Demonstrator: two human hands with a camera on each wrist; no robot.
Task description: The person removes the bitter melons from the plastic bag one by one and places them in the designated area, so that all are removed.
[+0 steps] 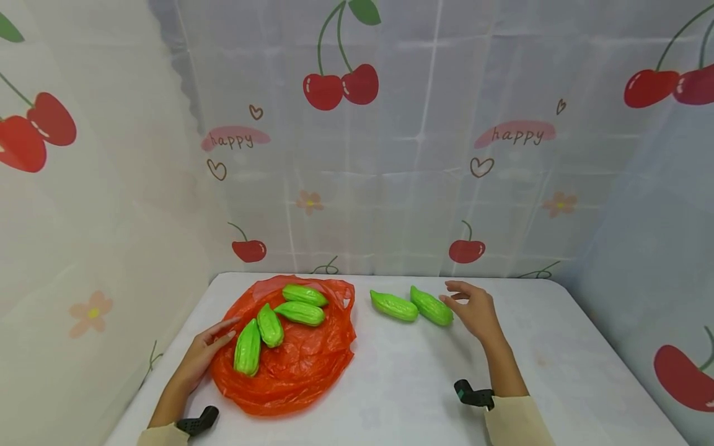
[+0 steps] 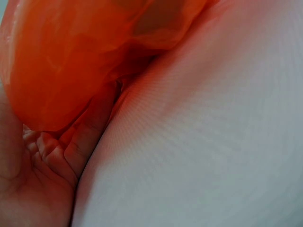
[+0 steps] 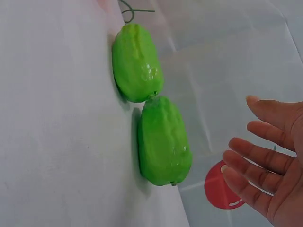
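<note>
My left hand [image 1: 196, 361] is at the left rim of a red plastic bag [image 1: 304, 365] and holds it there; in the left wrist view the bag's edge bulges between thumb and fingers, hiding the fingertips. Several bright green bitter melons lie in the bag, among them one melon [image 1: 247, 348] close to my left fingers. Two more bitter melons lie end to end on the table, a left one [image 1: 393, 306] and a right one [image 1: 432, 306]. Just right of that pair, my right hand [image 1: 475, 311] hovers with fingers apart and nothing in it.
A white-covered table [image 1: 401, 384] bears everything. Behind and at both sides hang pale sheets [image 1: 390, 161] printed with cherries and flowers. Dark devices are strapped to the left wrist [image 1: 198, 421] and the right wrist [image 1: 474, 394].
</note>
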